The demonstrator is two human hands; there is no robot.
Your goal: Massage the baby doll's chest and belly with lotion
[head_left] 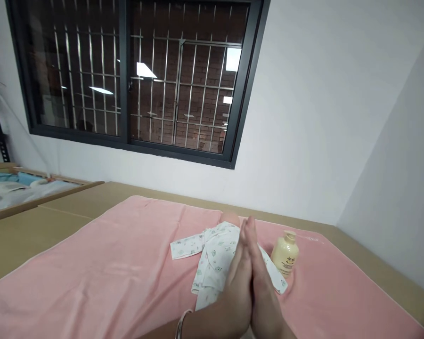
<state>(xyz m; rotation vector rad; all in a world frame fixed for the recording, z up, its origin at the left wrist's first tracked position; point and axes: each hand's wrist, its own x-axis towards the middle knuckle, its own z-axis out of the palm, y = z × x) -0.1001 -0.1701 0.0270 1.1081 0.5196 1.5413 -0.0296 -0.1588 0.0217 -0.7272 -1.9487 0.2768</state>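
My left hand (235, 287) and my right hand (263, 282) are pressed palm to palm, fingers stretched out flat and pointing away from me. Whether anything lies between the palms cannot be seen. A bracelet circles my left wrist. Just beyond and beneath them lies a white baby shirt (217, 254) with small green prints, its sleeves spread to both sides. At its collar shows the smooth, rounded, skin-toned top of what looks like a baby doll (230, 219). To the right of my hands stands a pale yellow bottle (285, 254) with a cap, upright beside the right sleeve.
A pink blanket (120, 254) with some creases covers much of the brown tabletop (95, 195). At the far left a wooden-edged box (81, 185) holds white and blue cloth. Behind are a white wall and a dark-framed window (180, 153) with metal bars outside.
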